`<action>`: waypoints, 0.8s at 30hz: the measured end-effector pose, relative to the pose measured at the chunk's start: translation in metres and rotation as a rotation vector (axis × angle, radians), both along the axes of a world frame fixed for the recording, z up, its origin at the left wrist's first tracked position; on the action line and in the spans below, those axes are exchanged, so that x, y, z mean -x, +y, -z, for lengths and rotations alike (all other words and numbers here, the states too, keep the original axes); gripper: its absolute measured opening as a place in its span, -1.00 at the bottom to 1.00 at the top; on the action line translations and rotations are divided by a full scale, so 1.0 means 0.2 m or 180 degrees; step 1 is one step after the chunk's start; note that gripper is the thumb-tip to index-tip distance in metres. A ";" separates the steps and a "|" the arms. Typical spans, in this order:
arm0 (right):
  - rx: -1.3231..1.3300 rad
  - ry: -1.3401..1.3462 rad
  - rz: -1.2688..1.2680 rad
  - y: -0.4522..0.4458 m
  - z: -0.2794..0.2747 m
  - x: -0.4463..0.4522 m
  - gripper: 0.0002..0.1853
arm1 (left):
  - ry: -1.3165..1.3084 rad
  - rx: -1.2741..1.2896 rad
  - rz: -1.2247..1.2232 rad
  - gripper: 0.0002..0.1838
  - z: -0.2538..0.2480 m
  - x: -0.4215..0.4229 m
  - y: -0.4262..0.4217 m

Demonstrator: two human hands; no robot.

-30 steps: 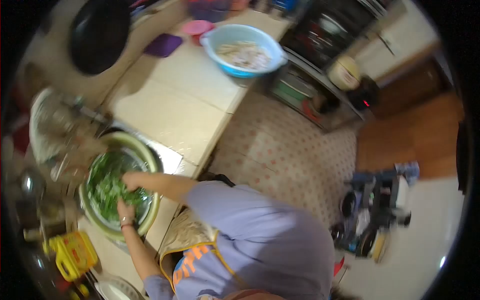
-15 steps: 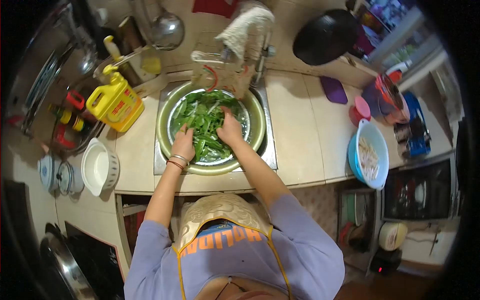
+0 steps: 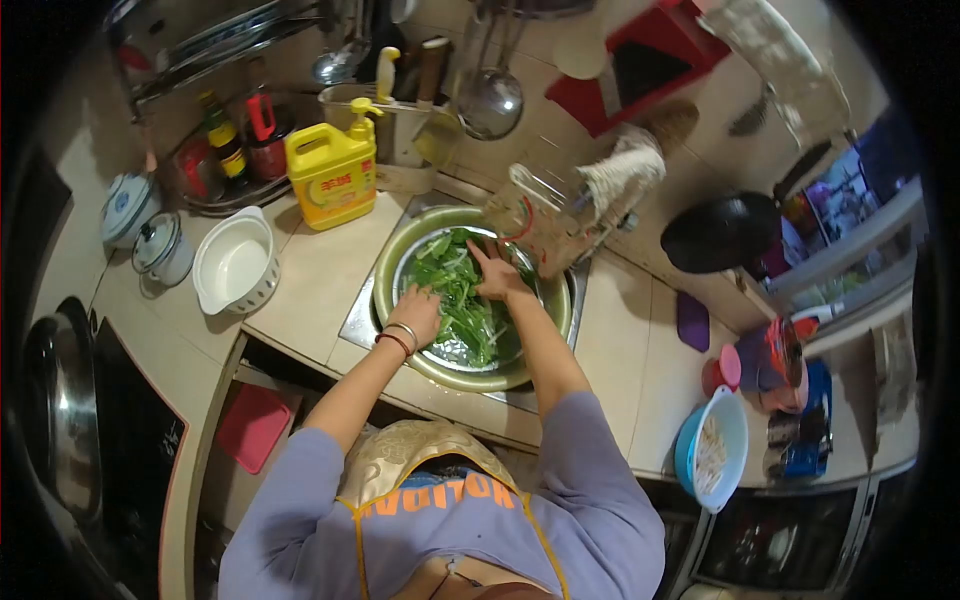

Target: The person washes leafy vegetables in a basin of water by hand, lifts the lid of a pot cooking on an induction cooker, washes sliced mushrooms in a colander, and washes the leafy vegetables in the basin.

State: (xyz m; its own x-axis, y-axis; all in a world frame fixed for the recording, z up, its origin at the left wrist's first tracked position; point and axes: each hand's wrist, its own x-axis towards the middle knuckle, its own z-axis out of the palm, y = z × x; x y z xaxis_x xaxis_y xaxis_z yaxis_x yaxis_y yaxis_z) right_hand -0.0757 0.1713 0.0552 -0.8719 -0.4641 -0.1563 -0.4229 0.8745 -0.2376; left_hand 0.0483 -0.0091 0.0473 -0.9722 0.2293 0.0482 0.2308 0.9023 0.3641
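Greens: here they are, a leafy green heap (image 3: 470, 330) in the basin (image 3: 455, 379), wet and spread across its middle, right between two busy hands.
Left hand: it's in there, the left hand (image 3: 420, 312), laid on the near left of the heap, fingers bent over the leaves; whether they grip any, I cannot tell. Bracelets (image 3: 400, 338) ring the wrist.
Right hand: and the right hand (image 3: 496, 274), at the far side of the heap, fingers spread and loose, touching leaves, probably clasping none, though water and shine blur the view.
Basin: yellow-green rim, seated in the metal sink (image 3: 361, 318).
Left flank: a yellow jug (image 3: 333, 185) upright on the counter (image 3: 612, 330), a white pot (image 3: 237, 262) just beside it.
Right flank: a blue bowl (image 3: 687, 452) of pale pieces, well apart from the basin, a pink cup (image 3: 729, 367) near it.
Wall: a black pan (image 3: 720, 232) hangs there.
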 end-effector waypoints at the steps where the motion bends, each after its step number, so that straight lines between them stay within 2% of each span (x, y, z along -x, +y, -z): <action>1: -0.0097 -0.0132 -0.0039 -0.02 0.00 0.01 0.03 | -0.0170 -0.0059 -0.0027 -0.55 0.00 0.00 0.00; 5: -0.0141 -0.0543 0.0104 -0.08 0.09 0.02 -0.01 | -0.0458 -0.0149 0.0019 -0.63 -0.08 0.00 -0.01; 6: -0.0041 -0.0592 0.0132 -0.08 0.20 0.05 -0.07 | -0.0061 -0.0411 0.0016 -0.76 -0.01 0.01 -0.01; 9: -0.0548 -0.0734 0.0515 -0.11 0.27 0.07 -0.14 | 0.0203 -0.0810 -0.0091 -0.79 0.00 0.00 -0.03; 10: -0.0579 -0.0770 0.0617 -0.11 0.30 0.09 -0.23 | 0.0608 -0.0898 -0.0132 -0.81 0.02 -0.01 -0.03; 12: -0.0634 -0.0846 0.0817 -0.12 0.34 0.12 -0.40 | 0.0527 -0.0869 -0.0137 -0.80 0.03 0.00 -0.03; 15: -0.0026 -0.0782 0.0462 -0.09 0.16 0.07 -0.52 | 0.0464 -0.0679 -0.0113 -0.80 0.02 -0.02 -0.03; 18: 0.0732 -0.0813 0.0744 -0.03 0.13 0.08 -0.55 | 0.0202 -0.0535 -0.0099 -0.81 -0.02 -0.01 -0.03; 24: 0.0964 -0.0473 0.0590 0.08 -0.26 -0.07 -0.40 | -0.0072 -0.0486 -0.0107 -0.80 -0.03 0.00 -0.03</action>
